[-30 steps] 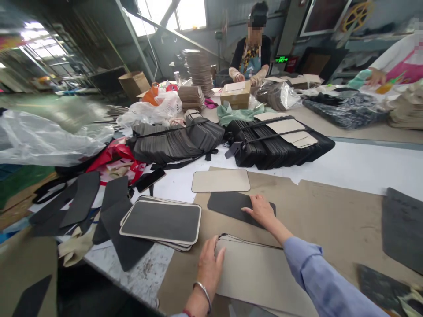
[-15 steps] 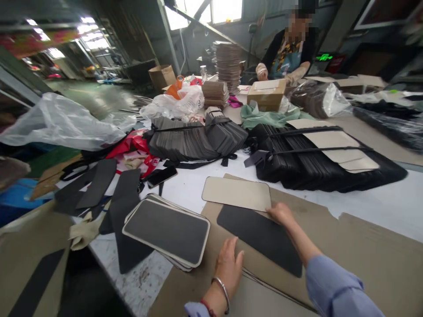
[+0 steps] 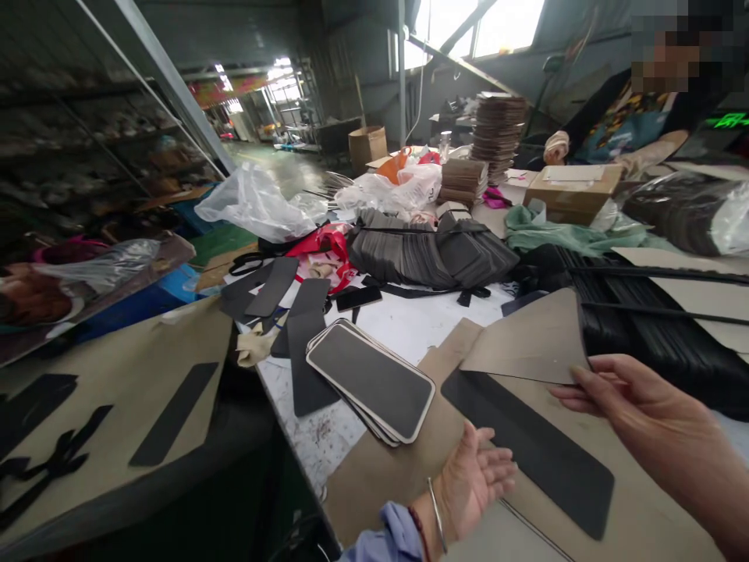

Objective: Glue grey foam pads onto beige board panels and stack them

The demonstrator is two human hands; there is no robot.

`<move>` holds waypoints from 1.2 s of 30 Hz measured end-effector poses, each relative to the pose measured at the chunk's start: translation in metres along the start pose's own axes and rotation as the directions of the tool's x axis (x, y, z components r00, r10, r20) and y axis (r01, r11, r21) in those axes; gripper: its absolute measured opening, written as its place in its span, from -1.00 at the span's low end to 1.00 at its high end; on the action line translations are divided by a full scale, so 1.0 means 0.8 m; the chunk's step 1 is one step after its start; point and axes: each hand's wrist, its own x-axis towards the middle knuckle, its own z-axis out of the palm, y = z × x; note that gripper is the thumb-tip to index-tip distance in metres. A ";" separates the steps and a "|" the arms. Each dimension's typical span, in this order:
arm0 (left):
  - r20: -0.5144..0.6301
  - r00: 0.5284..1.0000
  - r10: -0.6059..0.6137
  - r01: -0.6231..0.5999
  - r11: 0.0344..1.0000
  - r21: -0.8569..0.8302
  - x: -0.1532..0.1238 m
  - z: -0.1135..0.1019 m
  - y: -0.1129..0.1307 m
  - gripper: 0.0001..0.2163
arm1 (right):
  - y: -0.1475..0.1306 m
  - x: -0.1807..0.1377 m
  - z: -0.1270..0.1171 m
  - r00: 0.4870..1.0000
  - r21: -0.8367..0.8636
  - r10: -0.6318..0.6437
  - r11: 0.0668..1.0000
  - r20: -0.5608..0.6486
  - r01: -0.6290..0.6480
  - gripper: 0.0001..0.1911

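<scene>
My right hand (image 3: pixel 637 410) pinches the near corner of a beige card panel (image 3: pixel 530 339) and holds it lifted and tilted above the table. Below it a long black sheet (image 3: pixel 530 449) lies flat on brown cardboard (image 3: pixel 380 468). My left hand (image 3: pixel 477 480) hovers palm up at the cardboard's near edge, fingers spread, holding nothing. A stack of beige-edged black panels (image 3: pixel 374 378) lies just left of the cardboard.
Bundles of grey pieces (image 3: pixel 427 250) and black pieces (image 3: pixel 661 328) tied with straps fill the middle of the table. Loose black strips (image 3: pixel 275 289), a phone (image 3: pixel 358 297), plastic bags (image 3: pixel 257 203) and a box (image 3: pixel 573 191) lie beyond. A person sits at the far side.
My right hand has picked the beige panel up off the table. My left hand has lifted off the cardboard and turned palm up. The view has swung left.
</scene>
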 end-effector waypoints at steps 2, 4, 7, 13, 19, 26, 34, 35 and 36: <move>0.013 0.999 -0.052 0.053 0.970 -0.238 -0.004 0.006 0.007 -0.02 | -0.039 -0.036 -0.014 1.000 0.008 -0.024 1.000 -0.015 0.024 -0.46; 0.003 0.997 -0.075 0.071 0.931 -0.358 -0.011 0.009 0.016 -0.08 | -0.061 -0.073 -0.027 0.997 0.016 -0.053 0.998 -0.051 0.054 -0.51; -0.008 0.996 -0.092 0.082 0.919 -0.385 -0.026 0.004 0.027 -0.31 | -0.077 -0.127 -0.042 0.993 0.041 -0.055 0.997 -0.109 0.060 -0.57; -0.100 0.990 -0.103 0.082 0.977 -0.194 -0.054 -0.035 0.038 -0.73 | -0.070 -0.211 -0.058 0.970 0.151 0.126 0.984 -0.209 -0.096 -0.57; -0.081 0.996 -0.032 0.048 0.978 0.205 -0.089 -0.074 0.054 -0.85 | 0.006 -0.277 -0.073 0.883 0.301 0.401 0.897 -0.244 -0.324 -0.45; 0.011 0.992 0.125 -0.051 0.320 0.946 -0.085 -0.092 0.036 -0.70 | 0.168 -0.334 -0.053 0.767 0.352 0.624 0.758 -0.148 -0.549 -0.45; 0.019 0.980 0.197 -0.017 -0.012 1.000 -0.088 -0.091 0.023 -0.76 | 0.242 -0.354 -0.043 0.730 0.134 0.659 0.752 -0.182 -0.645 -0.64; 0.009 0.980 0.199 -0.003 -0.031 1.000 -0.089 -0.092 0.023 -0.76 | 0.240 -0.352 -0.048 0.724 0.090 0.658 0.749 -0.207 -0.656 -0.67; -0.002 0.979 0.202 0.011 -0.045 0.999 -0.089 -0.092 0.024 -0.76 | 0.237 -0.347 -0.054 0.729 0.013 0.641 0.753 -0.242 -0.658 -0.71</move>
